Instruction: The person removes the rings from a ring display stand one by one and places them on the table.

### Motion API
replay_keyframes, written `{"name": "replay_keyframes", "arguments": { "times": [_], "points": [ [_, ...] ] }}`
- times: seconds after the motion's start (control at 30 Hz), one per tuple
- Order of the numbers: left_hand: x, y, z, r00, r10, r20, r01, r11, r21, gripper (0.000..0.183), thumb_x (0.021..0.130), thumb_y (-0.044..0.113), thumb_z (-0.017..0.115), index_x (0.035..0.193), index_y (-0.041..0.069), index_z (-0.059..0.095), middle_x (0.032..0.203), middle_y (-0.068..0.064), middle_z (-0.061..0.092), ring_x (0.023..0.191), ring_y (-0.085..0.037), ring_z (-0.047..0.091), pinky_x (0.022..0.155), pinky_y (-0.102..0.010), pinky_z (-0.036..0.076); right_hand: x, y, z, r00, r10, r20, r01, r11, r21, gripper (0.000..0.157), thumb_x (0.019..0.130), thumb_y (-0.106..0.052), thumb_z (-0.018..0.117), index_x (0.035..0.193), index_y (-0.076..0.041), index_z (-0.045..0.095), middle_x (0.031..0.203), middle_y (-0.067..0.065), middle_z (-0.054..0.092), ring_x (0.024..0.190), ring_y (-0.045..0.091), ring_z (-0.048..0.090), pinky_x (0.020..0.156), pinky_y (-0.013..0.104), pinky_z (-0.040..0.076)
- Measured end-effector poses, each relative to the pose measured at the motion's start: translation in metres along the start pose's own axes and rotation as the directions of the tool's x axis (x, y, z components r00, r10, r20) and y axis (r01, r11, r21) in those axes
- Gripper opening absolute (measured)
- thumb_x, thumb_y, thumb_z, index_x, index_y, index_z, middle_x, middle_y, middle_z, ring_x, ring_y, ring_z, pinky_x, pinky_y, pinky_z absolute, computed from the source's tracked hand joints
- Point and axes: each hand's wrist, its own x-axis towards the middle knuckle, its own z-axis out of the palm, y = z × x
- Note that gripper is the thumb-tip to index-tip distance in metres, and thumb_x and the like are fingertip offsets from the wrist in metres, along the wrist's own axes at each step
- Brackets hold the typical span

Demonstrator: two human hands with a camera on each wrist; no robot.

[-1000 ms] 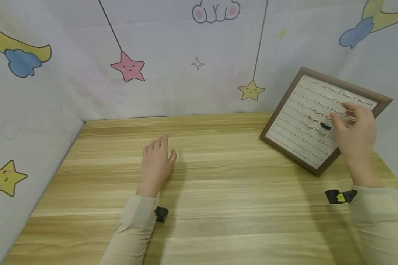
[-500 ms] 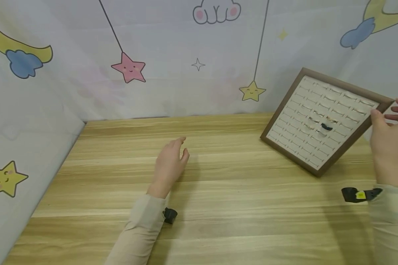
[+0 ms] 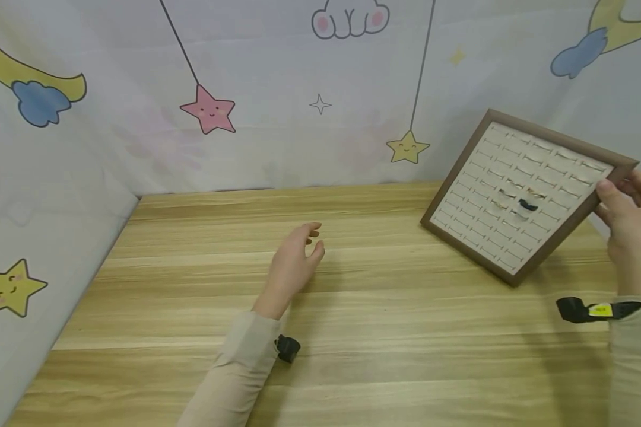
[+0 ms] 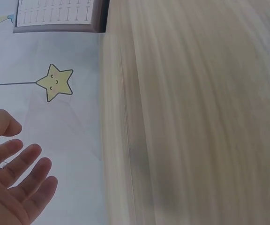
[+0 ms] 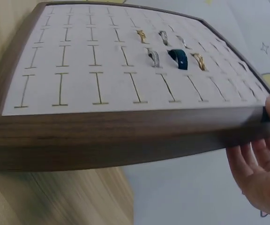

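Note:
A ring display tray point(image 3: 558, 248) with a brown wooden frame and a white slotted pad stands tilted at the right of the table. Several rings sit in its middle slots: a dark, wide ring point(image 5: 178, 59), gold ones such as the gold ring point(image 5: 199, 61), and silver ones. My right hand point(image 3: 638, 231) grips the tray's right edge near the upper corner, thumb on the front and fingers behind. Over the middle of the table is my left hand point(image 3: 294, 258), holding nothing, its fingers loosely bent; its palm and fingers show in the left wrist view.
The wood-grain table point(image 3: 384, 356) spreads under both arms. Behind it hangs a pale curtain point(image 3: 278, 148) printed with stars, moons and clouds. A black wrist camera point(image 3: 287, 349) sits on the left sleeve, and a black strap point(image 3: 598, 310) on the right.
My right hand has moved right, from in front of the pad to the tray's right edge, and now grips it. My left hand has moved right over the table.

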Motion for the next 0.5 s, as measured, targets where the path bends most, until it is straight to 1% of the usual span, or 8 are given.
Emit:
{"name": "replay_keyframes", "arguments": {
  "times": [0.1,0.2,0.37,0.4,0.5],
  "points": [
    [0.003,0.006,0.004,1.000,0.004,0.020,-0.003,0.999,-0.053,0.040,0.095,0.018,0.054,0.134,0.009,0.052,0.124,-0.009,0.062,0.111,-0.026,0.060,0.094,-0.041,0.051,0.006,0.001,-0.005,1.000,0.003,-0.010,-0.002,0.994,0.109,0.047,0.079,-0.007,0.074,0.124,-0.015,0.060,0.105,-0.003,0.051,0.083,0.003,0.059,0.062,0.009,0.053],
    [0.006,0.011,0.009,0.999,0.012,0.036,-0.009,0.996,-0.093,0.040,0.094,0.017,0.056,0.133,0.008,0.053,0.124,-0.011,0.062,0.109,-0.027,0.060,0.095,-0.040,0.051,0.011,0.003,-0.008,1.000,0.006,-0.013,-0.003,0.979,0.202,0.044,0.076,0.001,0.075,0.116,-0.013,0.063,0.101,0.000,0.049,0.073,0.004,0.063,0.059,0.012,0.055],
    [0.010,0.019,0.015,0.998,0.026,0.052,-0.020,0.993,-0.115,0.039,0.095,0.016,0.056,0.132,0.008,0.053,0.125,-0.011,0.062,0.109,-0.028,0.060,0.095,-0.040,0.051,0.013,0.006,-0.013,0.998,-0.031,0.057,0.010,0.941,0.339,0.042,0.076,0.011,0.070,0.115,-0.005,0.064,0.092,0.004,0.056,0.066,0.010,0.068,0.056,0.020,0.057],
    [0.011,0.021,0.015,0.998,0.026,0.053,-0.019,0.993,-0.116,0.038,0.095,0.016,0.057,0.132,0.008,0.053,0.126,-0.011,0.061,0.110,-0.028,0.060,0.095,-0.039,0.051,0.014,0.007,-0.013,0.996,-0.033,0.078,0.002,0.932,0.363,0.043,0.076,0.012,0.070,0.115,-0.004,0.064,0.090,0.004,0.057,0.066,0.012,0.069,0.057,0.022,0.057],
    [0.014,0.025,0.017,0.998,0.026,0.054,-0.019,0.992,-0.123,0.038,0.095,0.016,0.057,0.132,0.010,0.053,0.128,-0.010,0.061,0.110,-0.026,0.060,0.094,-0.038,0.051,0.015,0.008,-0.010,0.994,-0.035,0.100,-0.005,0.930,0.368,0.042,0.075,0.012,0.071,0.114,-0.002,0.064,0.089,0.005,0.057,0.065,0.013,0.069,0.057,0.022,0.058]
  ]
}}
